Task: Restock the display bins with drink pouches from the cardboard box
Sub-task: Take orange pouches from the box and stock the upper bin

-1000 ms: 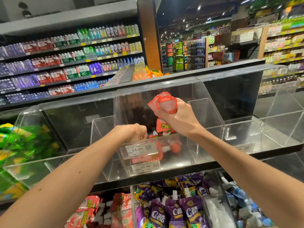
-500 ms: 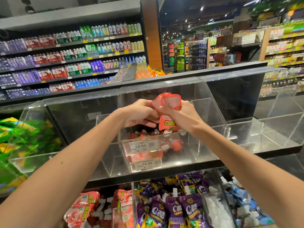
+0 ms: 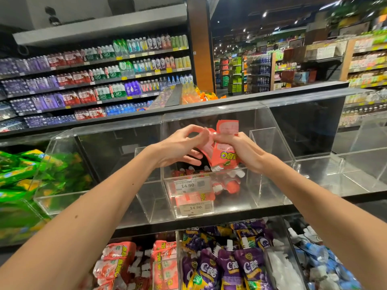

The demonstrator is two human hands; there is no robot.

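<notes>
Red pouches (image 3: pixel 225 155): at least two, bunched between both hands' fingers.
Right hand (image 3: pixel 245 151): fingers curled round the bunch.
Left hand (image 3: pixel 178 147): thumb and forefinger pinch one pouch's edge.
Clear bin (image 3: pixel 234 203): below the fingers; several more pouches (image 3: pixel 229 183) lie inside, count unclear.
Price tags (image 3: pixel 189 185): two.

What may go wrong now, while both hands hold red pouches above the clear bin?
1. The right hand grips a bunch of red pouches; when the left hand pulls one away, others may slip and fall.
2. They hang near the low front wall of the clear bin, so a dropped pouch might land among the purple pouches below.
</notes>
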